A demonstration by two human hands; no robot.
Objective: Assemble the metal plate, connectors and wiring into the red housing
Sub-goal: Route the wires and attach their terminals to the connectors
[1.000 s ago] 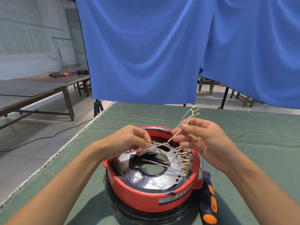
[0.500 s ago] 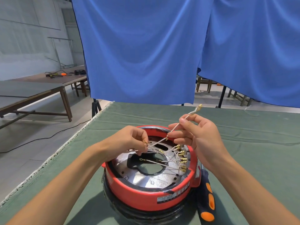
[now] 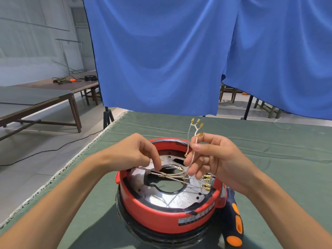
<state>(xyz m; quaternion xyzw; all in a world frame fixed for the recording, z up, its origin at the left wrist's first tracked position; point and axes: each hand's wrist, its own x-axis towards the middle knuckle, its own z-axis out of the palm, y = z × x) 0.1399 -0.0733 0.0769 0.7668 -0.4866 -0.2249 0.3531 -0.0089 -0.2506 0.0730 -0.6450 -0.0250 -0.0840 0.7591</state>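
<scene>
The round red housing [image 3: 167, 215] sits upside down on the green table cover, with the shiny metal plate [image 3: 172, 198] seated inside it. White wires [image 3: 172, 174] with brass ends cross the plate toward a row of brass connectors [image 3: 207, 182] at its right rim. My left hand [image 3: 133, 153] pinches the wires above the plate's left side. My right hand [image 3: 213, 159] pinches a white wire bundle [image 3: 193, 141] between thumb and forefinger and holds it upright over the housing's far right. Brass terminals [image 3: 197, 122] fan out at its top.
A black and orange screwdriver [image 3: 233, 216] lies against the housing's right side. The green table cover [image 3: 278, 141] stretches back to blue curtains [image 3: 161, 51]. The table's left edge [image 3: 59, 175] drops to the floor, where a cable runs. Wooden tables [image 3: 45, 97] stand at far left.
My right hand has lifted the wire bundle higher and more upright, so several brass terminals now show above it. My left hand has slid down to the wires over the plate.
</scene>
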